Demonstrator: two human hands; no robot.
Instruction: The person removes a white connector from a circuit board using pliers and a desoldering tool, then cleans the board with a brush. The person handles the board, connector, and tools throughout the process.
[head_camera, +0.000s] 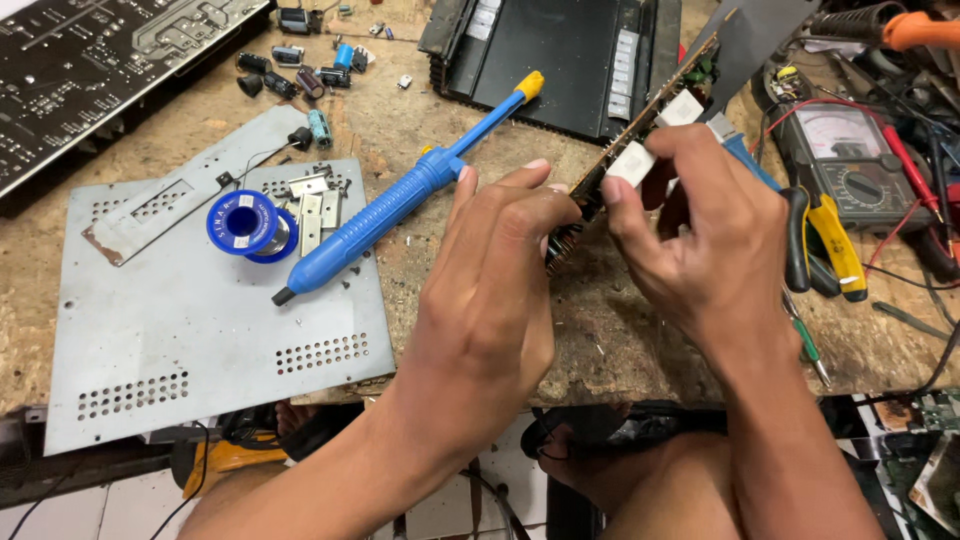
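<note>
Both hands, left hand (490, 290) and right hand (705, 235), pinched the tilted brown circuit board (640, 125) edge-on, apparently mid-inspection, the blue desoldering pump (400, 195) lying left, calling for steadiness.

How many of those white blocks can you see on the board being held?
3 white blocks: one under the right hand thumb, one above it, a third behind the fingers. More may be hidden by the hands.

Two bare hands and forearms of one person fill the near middle of the view. The left hand (490, 290) and right hand (700, 230) wear nothing — no gloves, rings, watch or bracelet. Both forearms are uncovered to the near edge, with no sleeve showing. Fingernails are short and unpainted. Below the bench edge, bare knees show — no trouser fabric is visible.
</note>
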